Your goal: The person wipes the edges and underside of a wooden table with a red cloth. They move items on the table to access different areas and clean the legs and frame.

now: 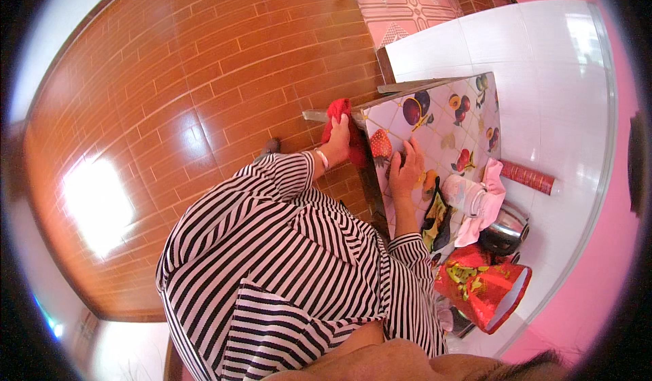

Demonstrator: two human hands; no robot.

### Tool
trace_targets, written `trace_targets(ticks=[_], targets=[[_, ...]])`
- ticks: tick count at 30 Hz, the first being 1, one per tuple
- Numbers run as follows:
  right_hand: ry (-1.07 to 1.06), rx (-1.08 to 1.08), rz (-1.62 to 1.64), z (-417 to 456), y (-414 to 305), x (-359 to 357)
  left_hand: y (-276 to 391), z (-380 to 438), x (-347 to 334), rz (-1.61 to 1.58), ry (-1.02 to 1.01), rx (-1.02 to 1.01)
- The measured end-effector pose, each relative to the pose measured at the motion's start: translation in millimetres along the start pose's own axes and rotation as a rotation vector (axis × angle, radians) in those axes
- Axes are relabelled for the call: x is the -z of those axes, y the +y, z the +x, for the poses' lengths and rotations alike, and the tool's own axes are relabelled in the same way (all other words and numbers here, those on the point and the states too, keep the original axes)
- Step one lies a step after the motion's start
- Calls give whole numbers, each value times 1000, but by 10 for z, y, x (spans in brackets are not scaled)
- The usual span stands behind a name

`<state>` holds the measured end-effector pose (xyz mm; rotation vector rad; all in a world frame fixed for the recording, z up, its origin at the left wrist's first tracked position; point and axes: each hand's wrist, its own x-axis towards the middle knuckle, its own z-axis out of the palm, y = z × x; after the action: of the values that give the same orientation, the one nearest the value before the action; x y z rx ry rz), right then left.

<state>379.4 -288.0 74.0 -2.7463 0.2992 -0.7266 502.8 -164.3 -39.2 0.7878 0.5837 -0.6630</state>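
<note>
A red cloth point(339, 111) is bunched in my left hand point(338, 139), which wears a bangle. That hand is beside the table's near left corner, by a wooden leg point(315, 115); part of the cloth hangs in shadow along the table's side. My right hand point(406, 169) lies palm down on the tabletop point(442, 121), whose cover is printed with fruit. No object shows in its fingers, which are slightly apart. Close to its wrist is a dark patterned cloth point(436, 220), and beyond that stands a lidded clear jar point(466, 196).
A pink cloth point(490, 182) lies against the jar. Behind are a red cylinder point(527, 176) and a shiny metal kettle point(505, 227). A red and gold bag point(481, 284) stands at the table's right end. White wall tiles point(550, 101) back the table; brown floor point(229, 75) extends left.
</note>
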Motion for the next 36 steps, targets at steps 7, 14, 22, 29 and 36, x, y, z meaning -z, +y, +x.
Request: trace_targets(ticks=[7,14,22,29,36], targets=[[-54,29,-7,-9,-60,-5,109,851,579,465,13,-270],[-41,25,-7,-95,76,19,1049,134,27,935,-716,-251],[-28,35,10,-82,-50,-12,1169,-79,-251,691,-743,-62],[-120,22,39,20,-251,48,1256,171,-343,830,-752,-79],[-226,25,-37,-371,-375,543,1115,-461,-700,985,-783,-296]])
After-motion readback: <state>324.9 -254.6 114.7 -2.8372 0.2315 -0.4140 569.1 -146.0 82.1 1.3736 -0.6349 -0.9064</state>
